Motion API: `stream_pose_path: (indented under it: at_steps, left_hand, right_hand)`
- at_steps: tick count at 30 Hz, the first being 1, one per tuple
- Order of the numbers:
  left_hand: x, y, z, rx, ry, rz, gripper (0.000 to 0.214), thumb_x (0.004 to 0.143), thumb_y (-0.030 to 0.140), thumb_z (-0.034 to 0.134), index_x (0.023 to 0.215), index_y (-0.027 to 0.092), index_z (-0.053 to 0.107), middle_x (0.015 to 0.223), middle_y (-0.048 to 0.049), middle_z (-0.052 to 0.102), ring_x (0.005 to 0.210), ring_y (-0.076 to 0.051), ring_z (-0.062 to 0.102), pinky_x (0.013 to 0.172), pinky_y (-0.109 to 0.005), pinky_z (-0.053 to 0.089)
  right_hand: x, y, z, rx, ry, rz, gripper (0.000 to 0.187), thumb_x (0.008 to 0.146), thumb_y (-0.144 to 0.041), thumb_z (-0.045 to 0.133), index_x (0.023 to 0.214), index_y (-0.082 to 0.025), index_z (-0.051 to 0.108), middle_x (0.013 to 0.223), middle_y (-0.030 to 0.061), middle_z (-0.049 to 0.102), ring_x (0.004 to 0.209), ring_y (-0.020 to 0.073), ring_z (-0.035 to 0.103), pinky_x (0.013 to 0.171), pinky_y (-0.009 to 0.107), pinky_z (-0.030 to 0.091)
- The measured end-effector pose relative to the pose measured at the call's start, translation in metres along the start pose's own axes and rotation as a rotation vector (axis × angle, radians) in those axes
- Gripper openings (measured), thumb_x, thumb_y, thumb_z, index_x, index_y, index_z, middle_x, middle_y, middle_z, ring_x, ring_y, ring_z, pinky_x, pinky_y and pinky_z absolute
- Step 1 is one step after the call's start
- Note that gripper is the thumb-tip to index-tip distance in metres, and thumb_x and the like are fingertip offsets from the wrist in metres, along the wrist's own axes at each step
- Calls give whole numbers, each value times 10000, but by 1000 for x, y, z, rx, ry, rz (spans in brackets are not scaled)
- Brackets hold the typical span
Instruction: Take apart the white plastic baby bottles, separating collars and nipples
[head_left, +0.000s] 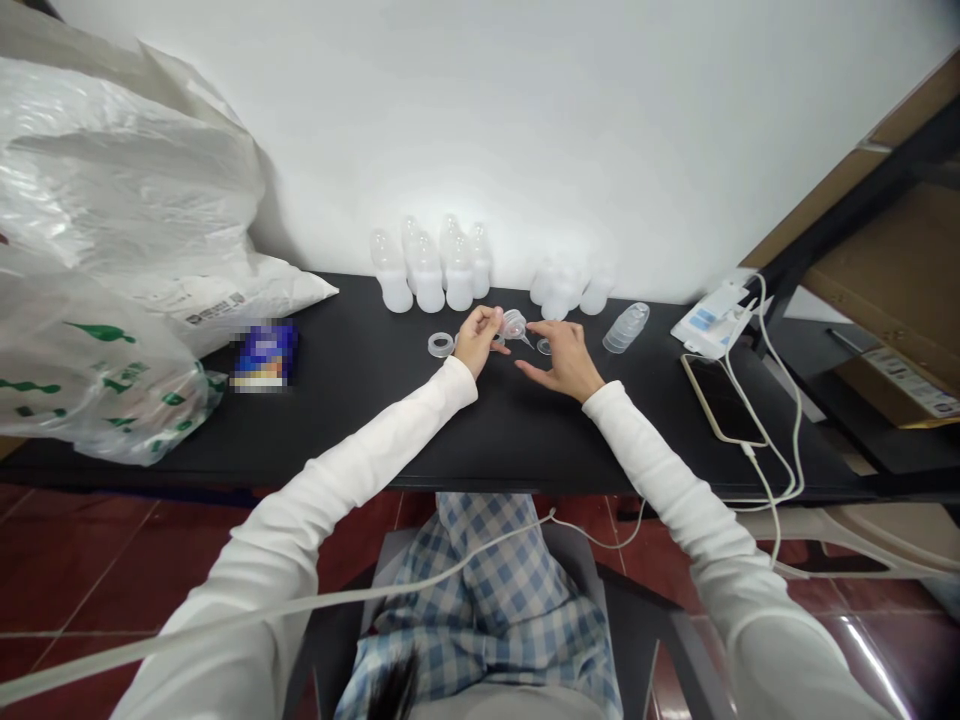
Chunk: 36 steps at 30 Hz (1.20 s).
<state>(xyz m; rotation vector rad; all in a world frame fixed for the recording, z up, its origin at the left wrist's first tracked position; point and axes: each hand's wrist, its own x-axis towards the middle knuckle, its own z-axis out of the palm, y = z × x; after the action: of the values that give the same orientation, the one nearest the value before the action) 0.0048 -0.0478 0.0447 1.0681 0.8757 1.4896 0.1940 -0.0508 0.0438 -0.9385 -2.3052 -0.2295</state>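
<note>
My left hand (pixel 475 338) is closed on a clear bottle nipple (pixel 514 324) with a ring around it, held above the black table. Just right of it, my right hand (pixel 564 360) has thumb and forefinger apart. Its forefinger is close to the nipple; whether it touches I cannot tell. A white screw ring (pixel 440 345) lies left of my left hand. Another small clear piece (pixel 544 346) is partly hidden behind my right fingers. Several baby bottles (pixel 429 286) with clear domed caps stand at the back. Several bottle bodies (pixel 559 290) without such caps stand to their right.
A nested stack of clear caps (pixel 627 328) lies right of my right hand. Farther right are a phone (pixel 724 400) on a charging cable and a white power strip (pixel 712 318). Plastic bags (pixel 120 250) and a blue packet (pixel 265 355) sit on the left. A wall backs the table.
</note>
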Motion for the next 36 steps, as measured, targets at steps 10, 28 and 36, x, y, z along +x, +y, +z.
stream_pose_path:
  at_steps: [10, 28, 36]
  left_hand:
    - [-2, -10, -2, 115, -310, 129, 475, 762, 635, 720, 850, 203, 543, 1137, -87, 698, 1103, -197, 655, 986, -365, 515]
    - [-10, 2, -2, 533, -290, 192, 471, 956, 604, 446, 1041, 188, 651, 697, 19, 638, 570, -88, 561, 552, -212, 462]
    - [0, 3, -8, 482, -206, 76, 555, 928, 667, 410, 723, 182, 585, 602, -3, 585, 528, -110, 526, 525, -249, 447]
  right_hand:
    - [-3, 1, 9, 299, 186, 40, 216, 947, -298, 522, 1151, -229, 510, 993, 63, 662, 863, 186, 633, 782, 350, 537]
    - [2, -3, 6, 88, 64, -161, 167, 987, -160, 418, 994, -220, 574, 899, 53, 629, 828, 183, 569, 799, 334, 504]
    - [1, 0, 1, -88, -53, -278, 252, 1032, -242, 381, 1033, -231, 632, 909, 64, 653, 820, 186, 572, 765, 333, 487]
